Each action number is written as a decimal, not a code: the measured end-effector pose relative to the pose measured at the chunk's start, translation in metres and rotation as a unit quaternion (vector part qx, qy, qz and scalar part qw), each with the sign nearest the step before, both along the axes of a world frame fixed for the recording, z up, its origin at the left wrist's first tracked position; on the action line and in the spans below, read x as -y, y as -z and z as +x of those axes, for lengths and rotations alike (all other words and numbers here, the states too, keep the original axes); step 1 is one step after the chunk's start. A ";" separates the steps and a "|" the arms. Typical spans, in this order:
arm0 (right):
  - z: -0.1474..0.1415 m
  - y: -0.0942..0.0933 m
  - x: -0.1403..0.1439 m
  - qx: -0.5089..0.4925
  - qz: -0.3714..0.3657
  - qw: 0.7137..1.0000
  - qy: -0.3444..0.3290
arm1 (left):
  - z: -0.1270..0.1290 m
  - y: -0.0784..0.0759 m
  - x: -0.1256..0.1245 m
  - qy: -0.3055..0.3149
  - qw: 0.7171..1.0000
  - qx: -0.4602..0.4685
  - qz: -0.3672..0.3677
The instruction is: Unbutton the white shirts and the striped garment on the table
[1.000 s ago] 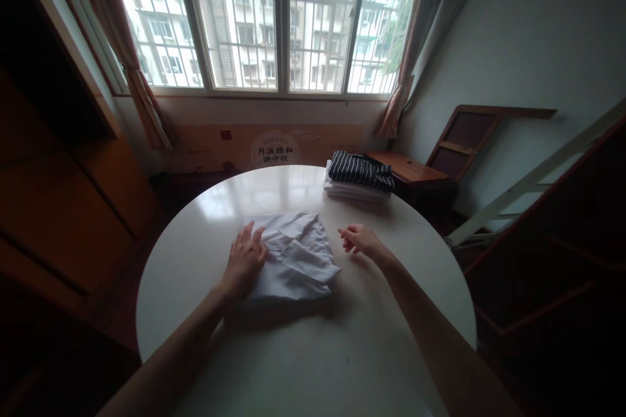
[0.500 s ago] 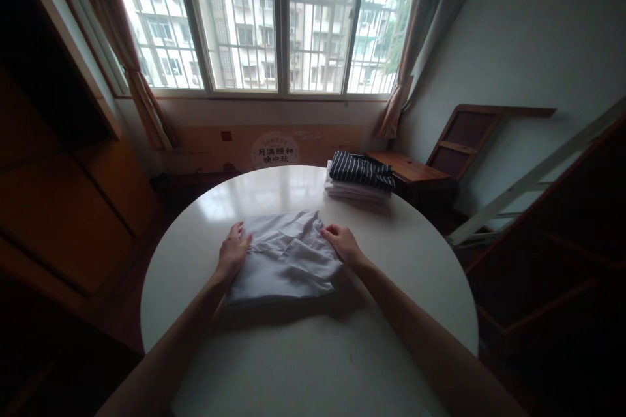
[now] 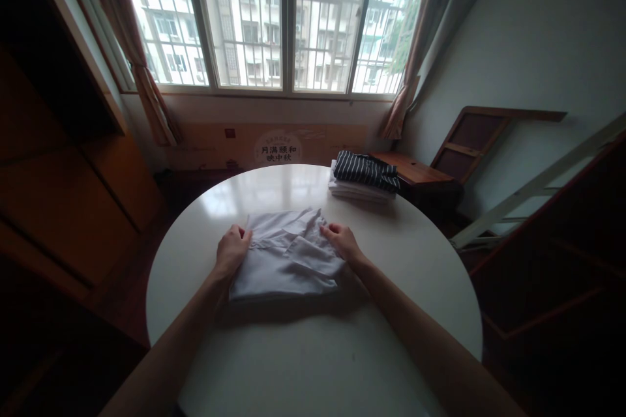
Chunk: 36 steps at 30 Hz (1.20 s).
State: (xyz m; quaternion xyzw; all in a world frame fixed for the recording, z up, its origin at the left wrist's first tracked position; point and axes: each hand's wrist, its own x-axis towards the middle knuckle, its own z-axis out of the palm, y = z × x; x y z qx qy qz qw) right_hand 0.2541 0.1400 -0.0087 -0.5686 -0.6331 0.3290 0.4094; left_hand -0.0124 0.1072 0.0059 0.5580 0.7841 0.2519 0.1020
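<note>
A folded white shirt [image 3: 283, 260] lies on the round white table in front of me, its collar area towards the upper right. My left hand [image 3: 235, 247] is closed on the shirt's left edge, thumb on top and the other fingers curled. At the opposite edge my right hand [image 3: 342, 239] pinches the cloth near the collar. The fingertips beneath the fabric are hidden on both sides.
At the table's [image 3: 205, 365] far right sits a stack of folded clothes, a black striped garment [image 3: 366, 171] over white ones [image 3: 359, 191]. Beyond it are a wooden chair [image 3: 420, 168] and a pale ladder-like frame [image 3: 518, 202]. A barred window [image 3: 288, 26] fills the back.
The fingers of my left hand have closed from a looser, more spread pose onto the shirt's left edge. My right hand keeps its pinch. The view has shifted slightly.
</note>
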 end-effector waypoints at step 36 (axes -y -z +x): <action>-0.089 -0.062 0.029 0.268 0.305 0.905 -0.131 | 0.019 0.017 0.015 0.168 0.959 -0.225 0.045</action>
